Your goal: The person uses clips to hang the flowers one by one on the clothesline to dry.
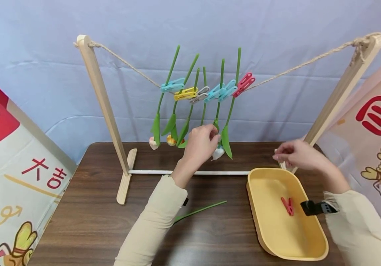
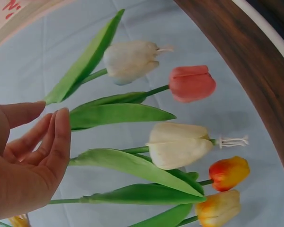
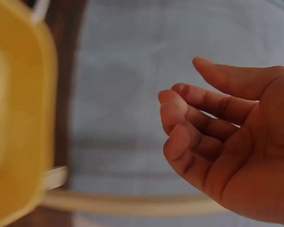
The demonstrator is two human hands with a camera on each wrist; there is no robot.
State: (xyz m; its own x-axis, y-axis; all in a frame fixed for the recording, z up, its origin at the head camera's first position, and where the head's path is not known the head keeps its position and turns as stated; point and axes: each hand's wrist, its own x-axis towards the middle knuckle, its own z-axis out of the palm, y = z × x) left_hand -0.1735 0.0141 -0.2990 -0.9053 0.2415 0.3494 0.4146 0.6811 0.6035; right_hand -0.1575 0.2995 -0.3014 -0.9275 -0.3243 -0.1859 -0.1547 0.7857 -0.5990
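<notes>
Artificial tulips hang head-down from a rope (image 1: 127, 62), clipped by several colored clothespins (image 1: 244, 84). My left hand (image 1: 201, 142) is among the hanging blooms, beside a white tulip (image 1: 218, 152). In the left wrist view, a gap shows between thumb and fingertips, close to green leaves (image 2: 120, 116); a pink tulip (image 2: 192, 84) and a cream tulip (image 2: 179, 145) hang beyond. My right hand (image 1: 298, 153) is above the far end of a yellow basin (image 1: 255, 207), fingers loosely bent and holding nothing. One red clothespin (image 1: 288, 206) lies in the basin.
Wooden posts (image 1: 102, 103) carry the rope at either side, joined low down by a white bar (image 1: 223, 173). A green stem (image 1: 203, 210) lies on the brown table (image 1: 84, 221), partly hidden by the left sleeve. Pale cloth (image 1: 163, 22) hangs behind.
</notes>
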